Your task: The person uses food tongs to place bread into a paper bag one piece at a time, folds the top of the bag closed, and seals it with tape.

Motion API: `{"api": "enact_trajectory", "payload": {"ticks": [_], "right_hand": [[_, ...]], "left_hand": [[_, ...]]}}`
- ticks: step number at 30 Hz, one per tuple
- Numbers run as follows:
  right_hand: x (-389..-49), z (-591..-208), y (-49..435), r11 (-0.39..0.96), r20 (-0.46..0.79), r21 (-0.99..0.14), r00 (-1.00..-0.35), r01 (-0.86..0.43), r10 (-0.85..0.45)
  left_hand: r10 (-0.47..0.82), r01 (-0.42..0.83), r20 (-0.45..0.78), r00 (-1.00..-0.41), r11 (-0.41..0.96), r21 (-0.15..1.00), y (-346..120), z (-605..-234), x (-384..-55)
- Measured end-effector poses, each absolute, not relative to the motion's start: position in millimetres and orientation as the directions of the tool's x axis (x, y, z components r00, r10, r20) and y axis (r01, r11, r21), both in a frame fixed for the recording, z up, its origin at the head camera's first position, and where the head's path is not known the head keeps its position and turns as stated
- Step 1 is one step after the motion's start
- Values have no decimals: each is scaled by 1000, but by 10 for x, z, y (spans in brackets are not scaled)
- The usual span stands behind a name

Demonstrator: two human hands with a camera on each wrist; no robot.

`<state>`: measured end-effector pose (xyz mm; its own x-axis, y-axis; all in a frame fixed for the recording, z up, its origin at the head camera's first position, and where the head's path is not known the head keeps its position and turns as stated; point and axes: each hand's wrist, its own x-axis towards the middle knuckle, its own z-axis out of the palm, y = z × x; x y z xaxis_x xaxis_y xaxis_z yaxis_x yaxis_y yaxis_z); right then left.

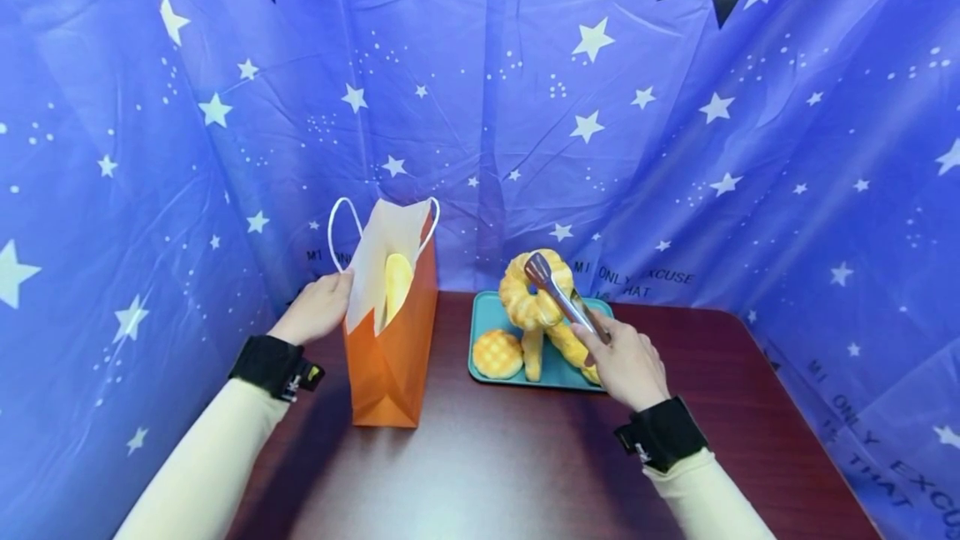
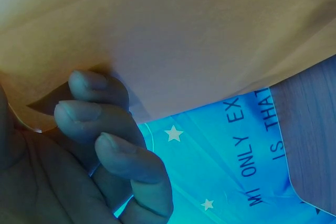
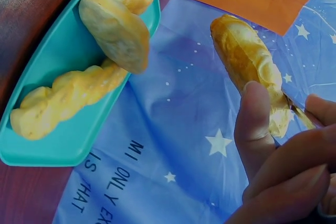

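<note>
At the left rim of an upright orange paper bag (image 1: 392,373), my left hand (image 1: 317,307) holds the paper with curled fingers (image 2: 123,156). A pale yellow bread piece (image 1: 397,280) shows inside the bag's mouth. My right hand (image 1: 630,363) grips metal tongs (image 1: 564,300), whose tips pinch a ring-shaped bread (image 1: 514,297) raised above a teal tray (image 1: 480,319). In the right wrist view, that ring bread (image 3: 249,53) is seen edge-on, away from the tray. The tongs are mostly hidden there by my fingers.
On the tray lie a round bun (image 1: 497,354) with a grid pattern, an oblong bread (image 1: 532,355) and a twisted bread (image 1: 573,347). White cord handles (image 1: 335,227) rise from the bag. A blue star-printed cloth (image 1: 480,107) hangs around the dark wooden table (image 1: 480,457).
</note>
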<state>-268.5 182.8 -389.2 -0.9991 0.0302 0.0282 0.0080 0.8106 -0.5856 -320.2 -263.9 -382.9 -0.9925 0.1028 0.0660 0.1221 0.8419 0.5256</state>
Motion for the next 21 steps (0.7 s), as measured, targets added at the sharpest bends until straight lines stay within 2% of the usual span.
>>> {"api": "enact_trajectory", "payload": {"ticks": [21], "right_hand": [[-2527,-3522,1641,813,149,-561,-985,-153,-83]], "left_hand": [[86,110,71,-994,841,529,-2620,-3814,-3197]]}}
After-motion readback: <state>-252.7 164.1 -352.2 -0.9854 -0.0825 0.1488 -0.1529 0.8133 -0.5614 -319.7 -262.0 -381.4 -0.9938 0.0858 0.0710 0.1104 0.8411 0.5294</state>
